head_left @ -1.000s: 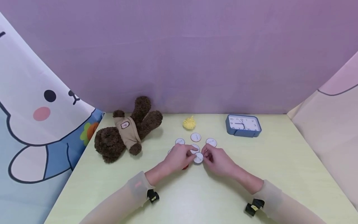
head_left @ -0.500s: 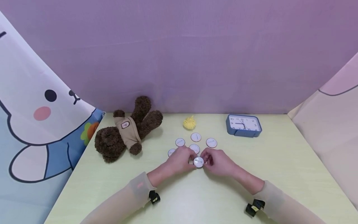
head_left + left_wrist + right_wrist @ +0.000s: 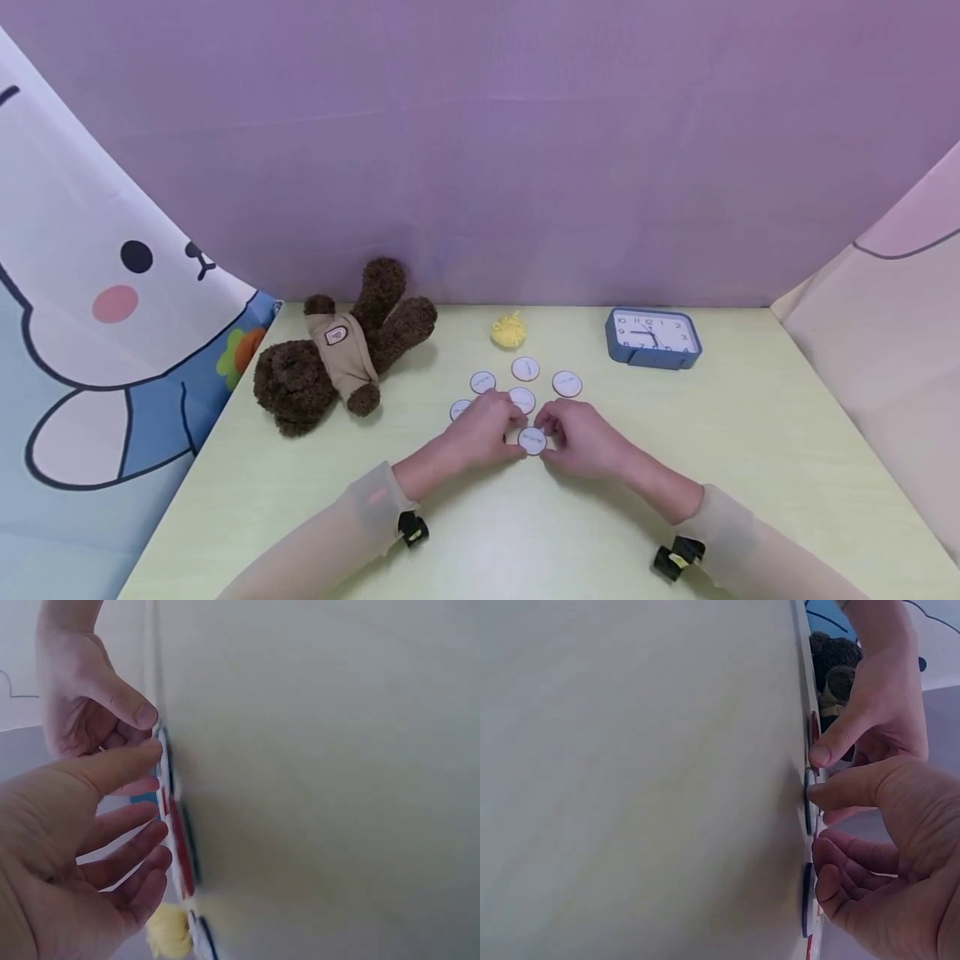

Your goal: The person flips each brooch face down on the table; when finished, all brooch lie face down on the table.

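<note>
A white round disc with a dark rim and small print lies face up on the table between my two hands. My left hand holds its left side, thumb at the near edge and index finger toward the far edge. On the opposite side, my right hand holds it with thumb and curled index finger. The right wrist view shows the disc edge-on, low over the tabletop, with my right thumb against it. Beyond my hands lie several similar discs, the nearest disc close to my left fingers. My left hand partly covers another disc.
A brown teddy bear in a tan shirt lies at the table's left. Toward the back stand a yellow yarn ball and a blue clock. A purple cloth hangs behind the table.
The disc between my hands has moved slightly toward me, away from the other discs. Both hands have shifted with it, and the disc left of my left hand now shows more.
</note>
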A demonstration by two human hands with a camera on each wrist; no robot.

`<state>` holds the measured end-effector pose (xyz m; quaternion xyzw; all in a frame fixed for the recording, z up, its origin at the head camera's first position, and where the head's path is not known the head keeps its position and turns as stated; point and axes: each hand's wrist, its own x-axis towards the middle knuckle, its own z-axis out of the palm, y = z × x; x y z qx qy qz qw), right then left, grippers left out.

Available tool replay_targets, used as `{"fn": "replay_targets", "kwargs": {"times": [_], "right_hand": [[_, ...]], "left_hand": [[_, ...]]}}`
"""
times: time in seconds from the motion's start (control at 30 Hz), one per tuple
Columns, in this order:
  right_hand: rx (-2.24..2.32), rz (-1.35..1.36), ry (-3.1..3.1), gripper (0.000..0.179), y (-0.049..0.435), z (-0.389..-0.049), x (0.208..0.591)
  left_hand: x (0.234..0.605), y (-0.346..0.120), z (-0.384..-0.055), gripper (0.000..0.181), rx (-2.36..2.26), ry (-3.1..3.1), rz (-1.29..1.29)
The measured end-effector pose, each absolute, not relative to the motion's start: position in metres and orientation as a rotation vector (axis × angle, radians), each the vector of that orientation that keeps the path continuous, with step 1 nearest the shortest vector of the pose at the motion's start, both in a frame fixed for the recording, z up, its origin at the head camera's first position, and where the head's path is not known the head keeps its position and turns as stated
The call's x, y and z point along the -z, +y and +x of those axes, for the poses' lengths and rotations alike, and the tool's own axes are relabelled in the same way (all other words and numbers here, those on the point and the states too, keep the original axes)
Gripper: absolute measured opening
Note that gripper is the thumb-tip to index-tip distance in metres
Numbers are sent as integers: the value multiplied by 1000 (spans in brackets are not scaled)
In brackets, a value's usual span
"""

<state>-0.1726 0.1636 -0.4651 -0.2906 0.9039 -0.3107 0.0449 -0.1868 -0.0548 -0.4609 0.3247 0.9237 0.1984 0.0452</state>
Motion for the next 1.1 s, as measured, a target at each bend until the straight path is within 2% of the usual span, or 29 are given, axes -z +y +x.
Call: {"fn": "replay_targets", "kwargs": {"times": [0.13,0.4,0.67,0.93,1.1], "right_hand": [[917,-893,2766,24,160,-173,460],[890,-951,2757,21,141,-176,452],[807,-1034,2747,30,123,-181,454],[746,-1083,2768,26,114,-178,461],[737,-1080,2771,29,114,-178,462]], "left_hand": [[454,-69,-184,46,-681,2842,935],[452,-103,-175,52,-813,2831,729],[462,-110,-168,40,-835,2822,789],[468,-103,-168,22,-867,2823,810],[467,-102,-170,19,-858,2814,809]]}}
